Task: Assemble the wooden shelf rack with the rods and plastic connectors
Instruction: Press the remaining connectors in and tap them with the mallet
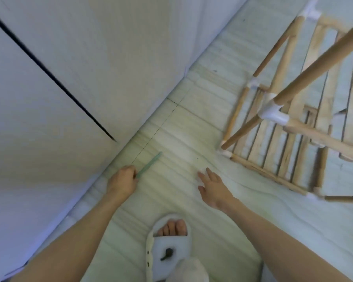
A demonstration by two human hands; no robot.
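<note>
The left hand (123, 179) is curling its fingers round the near end of a thin pale-green stick (149, 165), which is blurred enough that I cannot tell whether it is a rod, a tool or a strip; the stick is running away from the hand toward the far right, low over the pale streaked floor tiles (183, 139) and just beside the base of the cream wall panel (69, 88) on the left. The right hand (213, 186) is hanging spread and holding nothing, fingers loose and pointing far-left, well apart from the rack. The partly built wooden shelf rack of round rods and slatted shelves (293, 123) is standing at the far right, its long rods slanting from near-left up to far-right, with a white plastic corner connector (273, 112) joining three rods near the middle of the frame's near side. One rod end at the rack's near-left corner appears to be ending free rather than seated in a connector, though the blur is making this uncertain. From here the likely troubles are these: a loosely seated rod could be slipping out of its connector if the frame is being nudged, and the slippered foot (170, 241) is standing close enough to the working area that a step forward could be knocking the rack's near corner. The thin stick, gripped only at one end, could also be bending or slipping.
</note>
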